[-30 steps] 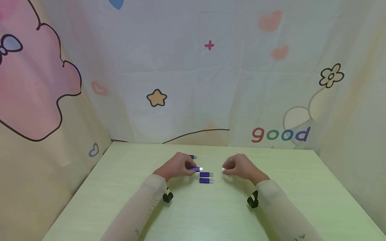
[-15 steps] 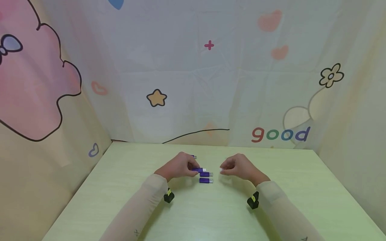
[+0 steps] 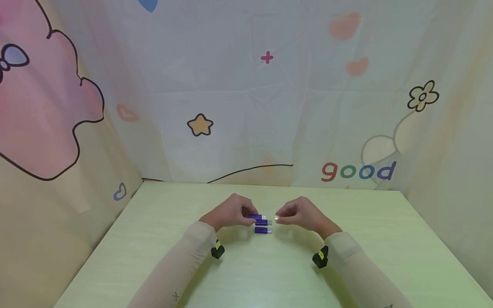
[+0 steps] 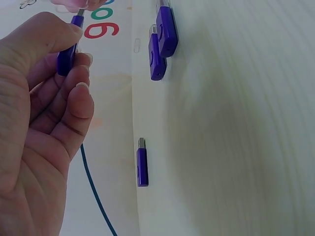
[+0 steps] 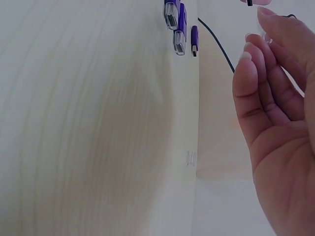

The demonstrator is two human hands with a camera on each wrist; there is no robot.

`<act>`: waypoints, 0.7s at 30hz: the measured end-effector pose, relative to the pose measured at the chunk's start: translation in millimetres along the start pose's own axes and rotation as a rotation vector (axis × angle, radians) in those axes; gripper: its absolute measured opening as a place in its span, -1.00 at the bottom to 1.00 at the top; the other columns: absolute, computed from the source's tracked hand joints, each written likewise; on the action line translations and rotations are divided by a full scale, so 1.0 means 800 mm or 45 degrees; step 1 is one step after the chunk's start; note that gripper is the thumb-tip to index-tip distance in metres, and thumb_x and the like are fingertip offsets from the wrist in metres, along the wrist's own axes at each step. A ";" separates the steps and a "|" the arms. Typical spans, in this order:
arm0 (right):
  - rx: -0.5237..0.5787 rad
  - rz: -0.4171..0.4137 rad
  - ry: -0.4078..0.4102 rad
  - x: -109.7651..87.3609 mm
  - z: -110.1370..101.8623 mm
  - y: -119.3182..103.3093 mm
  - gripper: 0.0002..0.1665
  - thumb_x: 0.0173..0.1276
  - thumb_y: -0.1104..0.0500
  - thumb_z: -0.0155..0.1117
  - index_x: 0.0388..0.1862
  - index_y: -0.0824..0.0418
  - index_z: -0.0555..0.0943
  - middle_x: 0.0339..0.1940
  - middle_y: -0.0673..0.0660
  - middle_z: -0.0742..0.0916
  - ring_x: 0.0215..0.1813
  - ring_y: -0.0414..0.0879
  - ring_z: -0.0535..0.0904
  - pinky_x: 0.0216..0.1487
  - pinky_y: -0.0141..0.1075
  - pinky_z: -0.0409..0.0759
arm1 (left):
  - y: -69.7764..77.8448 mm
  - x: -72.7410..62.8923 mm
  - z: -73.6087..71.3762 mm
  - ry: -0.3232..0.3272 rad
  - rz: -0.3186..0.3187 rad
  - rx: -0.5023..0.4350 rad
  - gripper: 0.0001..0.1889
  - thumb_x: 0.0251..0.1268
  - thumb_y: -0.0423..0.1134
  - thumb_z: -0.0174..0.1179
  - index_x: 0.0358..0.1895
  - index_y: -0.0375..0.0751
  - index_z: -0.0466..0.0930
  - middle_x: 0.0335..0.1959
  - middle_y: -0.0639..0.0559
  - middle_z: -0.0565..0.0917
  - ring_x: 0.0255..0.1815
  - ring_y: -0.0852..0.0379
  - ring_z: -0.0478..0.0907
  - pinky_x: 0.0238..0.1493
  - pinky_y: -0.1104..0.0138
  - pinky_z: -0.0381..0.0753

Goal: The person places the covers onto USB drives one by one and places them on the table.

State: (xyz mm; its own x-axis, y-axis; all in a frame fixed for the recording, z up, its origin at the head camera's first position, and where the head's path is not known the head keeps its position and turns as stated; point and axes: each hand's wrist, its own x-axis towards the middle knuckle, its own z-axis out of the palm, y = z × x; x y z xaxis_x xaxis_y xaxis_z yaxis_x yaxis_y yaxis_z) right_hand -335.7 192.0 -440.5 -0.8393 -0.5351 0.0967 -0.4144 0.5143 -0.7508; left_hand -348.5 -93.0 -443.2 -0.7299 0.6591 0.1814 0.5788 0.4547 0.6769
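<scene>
My left hand pinches a purple USB flash drive between thumb and fingers, its metal plug pointing toward the other hand. Facing it, my right hand pinches a small clear cap at the fingertips; fingers partly cover it. In the head view a narrow gap separates drive and cap. Just below them on the table, two purple flash drives with clear caps on, one nearer and one farther, lie side by side. Another drive, plug bare, lies behind the left hand, mostly hidden in the head view.
A loose clear cap lies near the back edge of the pale wooden table. A printed curtain hangs behind and along both sides. Each wrist wears a small black camera, such as the left one.
Both hands have come closer together. The left hand has carried its flash drive to the right, and the right hand has moved its cap left toward the plug. The drives on the table stay put.
</scene>
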 end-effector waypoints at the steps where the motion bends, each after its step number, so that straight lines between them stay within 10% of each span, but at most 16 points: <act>1: 0.001 -0.002 0.004 0.000 0.001 -0.001 -0.69 0.25 0.00 0.55 -0.13 0.17 0.83 -0.22 -0.02 0.86 -0.21 -0.16 0.73 -0.13 -0.35 0.70 | 0.000 0.000 0.000 0.001 0.000 -0.006 -0.91 0.18 -0.34 0.44 -0.25 -0.12 0.83 -0.38 0.18 0.74 -0.41 0.27 0.63 -0.32 0.41 0.67; 21: 0.092 -0.044 -0.007 0.005 0.010 -0.005 -0.70 0.26 0.02 0.55 -0.13 0.18 0.83 -0.20 0.03 0.86 -0.22 -0.14 0.74 -0.13 -0.34 0.72 | 0.005 -0.002 0.005 0.030 -0.011 -0.095 -0.89 0.18 -0.33 0.47 -0.22 -0.12 0.84 -0.33 0.13 0.76 -0.39 0.23 0.60 -0.31 0.40 0.65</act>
State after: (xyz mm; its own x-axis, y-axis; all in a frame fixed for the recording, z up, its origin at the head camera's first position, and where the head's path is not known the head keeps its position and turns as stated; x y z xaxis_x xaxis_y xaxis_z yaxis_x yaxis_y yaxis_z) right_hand -334.7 182.7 -442.2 -0.8228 -0.5556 0.1201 -0.4167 0.4458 -0.7922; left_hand -343.9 -89.7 -443.6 -0.7438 0.6404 0.1915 0.5443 0.4141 0.7296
